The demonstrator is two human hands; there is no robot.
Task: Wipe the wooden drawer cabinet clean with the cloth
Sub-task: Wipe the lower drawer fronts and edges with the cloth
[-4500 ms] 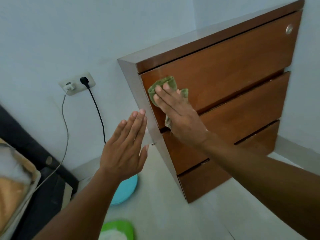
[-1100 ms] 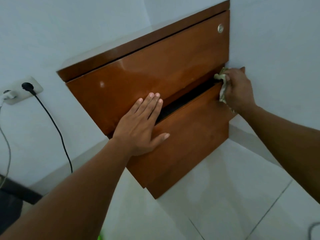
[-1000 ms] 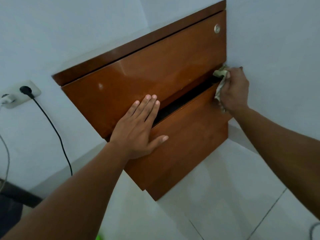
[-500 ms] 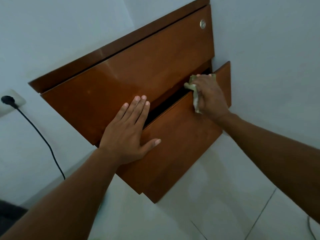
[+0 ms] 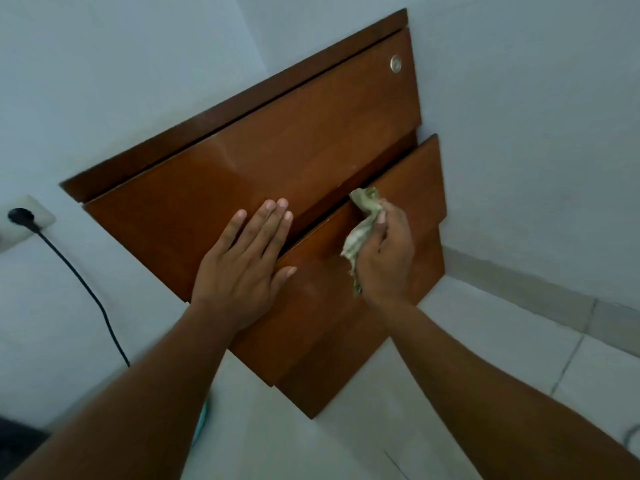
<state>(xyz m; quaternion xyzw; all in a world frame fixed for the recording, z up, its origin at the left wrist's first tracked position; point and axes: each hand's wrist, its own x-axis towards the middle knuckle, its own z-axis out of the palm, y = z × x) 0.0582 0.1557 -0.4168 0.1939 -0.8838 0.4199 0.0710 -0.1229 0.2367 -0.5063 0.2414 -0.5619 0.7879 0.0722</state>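
Note:
The brown wooden drawer cabinet (image 5: pixel 304 140) stands in a white corner, seen from above. Its middle drawer (image 5: pixel 415 188) is pulled out a little, leaving a dark gap under the top drawer. My left hand (image 5: pixel 242 265) lies flat with fingers spread across the lower edge of the top drawer front. My right hand (image 5: pixel 384 258) grips a crumpled green cloth (image 5: pixel 360 230) and presses it on the top edge of the middle drawer, near its centre. A round silver lock (image 5: pixel 395 63) sits at the top drawer's upper right.
A wall socket (image 5: pixel 24 220) with a black plug and cable (image 5: pixel 86 289) is on the left wall. White floor tiles (image 5: pixel 485 358) spread below the cabinet. A sliver of a turquoise object (image 5: pixel 202 417) shows behind my left forearm. A dark object sits at the lower left corner.
My right hand has slid the cloth leftward along the middle drawer's top edge, from its right end to near the centre. My left hand has stayed flat on the top drawer.

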